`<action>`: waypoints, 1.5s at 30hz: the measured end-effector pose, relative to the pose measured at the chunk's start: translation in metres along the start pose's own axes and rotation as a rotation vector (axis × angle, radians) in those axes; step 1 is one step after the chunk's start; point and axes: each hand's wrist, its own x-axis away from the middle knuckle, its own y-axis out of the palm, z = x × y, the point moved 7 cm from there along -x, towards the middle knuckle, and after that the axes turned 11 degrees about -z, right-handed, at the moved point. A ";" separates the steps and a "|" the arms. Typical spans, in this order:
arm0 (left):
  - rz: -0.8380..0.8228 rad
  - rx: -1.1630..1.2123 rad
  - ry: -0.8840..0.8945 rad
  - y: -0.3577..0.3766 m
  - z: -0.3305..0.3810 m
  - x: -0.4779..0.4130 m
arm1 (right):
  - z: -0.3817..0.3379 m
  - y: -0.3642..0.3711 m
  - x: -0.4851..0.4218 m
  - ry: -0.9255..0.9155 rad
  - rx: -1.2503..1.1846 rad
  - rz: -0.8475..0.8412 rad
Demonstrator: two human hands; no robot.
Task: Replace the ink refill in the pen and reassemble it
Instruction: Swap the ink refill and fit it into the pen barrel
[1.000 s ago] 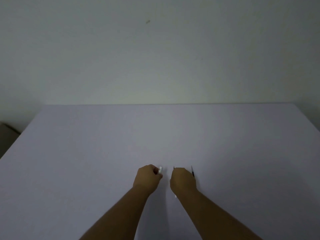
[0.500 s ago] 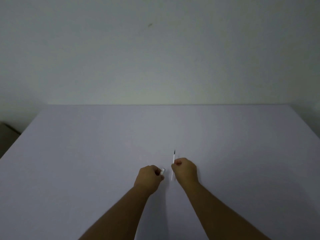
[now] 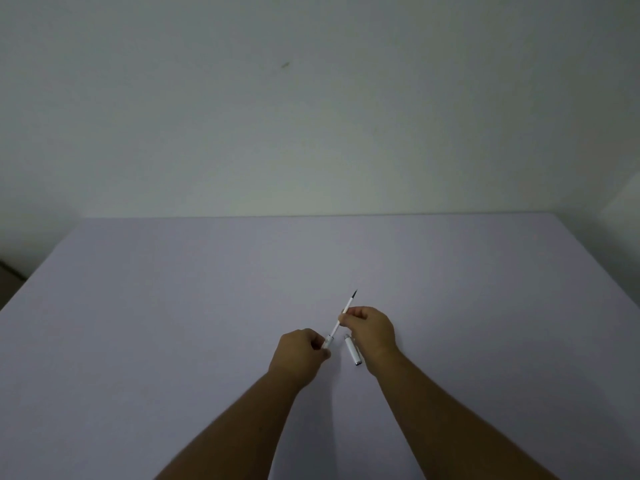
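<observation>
My left hand (image 3: 300, 355) is closed around a white pen barrel (image 3: 327, 341); only the barrel's open end shows past my fingers. A thin white ink refill (image 3: 343, 314) with a dark tip slants up and to the right from that open end, its lower end at or in the barrel. My right hand (image 3: 372, 332) pinches the refill near its middle between thumb and fingers. A white pen cap or front piece (image 3: 353, 349) lies on the table just below my right hand, between my two wrists.
The table (image 3: 173, 323) is a plain pale lilac surface that ends at a bare wall behind. A dark object shows at the far left edge, beyond the table.
My right hand lifted the refill off the table, tilted it and brought its lower end to the barrel in my left hand. The white pen piece on the table has come into view.
</observation>
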 end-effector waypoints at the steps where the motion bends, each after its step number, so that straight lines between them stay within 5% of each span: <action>1: 0.002 0.003 0.006 0.001 0.002 0.000 | 0.001 0.001 0.000 0.006 0.016 -0.031; 5: -0.014 -0.005 0.028 0.002 0.009 0.002 | 0.006 0.006 0.002 0.058 0.115 -0.175; 9: -0.042 -0.008 0.033 0.005 0.012 0.001 | 0.002 -0.010 0.000 0.042 -0.042 -0.075; 19: -0.095 0.012 0.052 0.009 0.016 -0.007 | 0.005 -0.017 -0.014 0.034 0.135 -0.199; 26: -0.107 0.065 0.045 0.009 0.008 -0.012 | 0.028 -0.034 -0.026 0.106 0.918 -0.103; 32: -0.122 0.067 0.029 0.010 0.001 -0.014 | 0.040 -0.022 -0.030 0.110 1.064 -0.068; 36: -0.133 0.066 0.030 0.009 0.000 -0.015 | 0.032 -0.021 -0.030 0.142 0.906 -0.033; 41: -0.142 0.051 0.035 0.009 0.003 -0.015 | 0.005 -0.030 -0.031 0.034 0.243 0.046; 45: -0.144 0.038 0.052 0.008 0.007 -0.015 | -0.012 -0.029 -0.028 -0.011 -0.036 0.039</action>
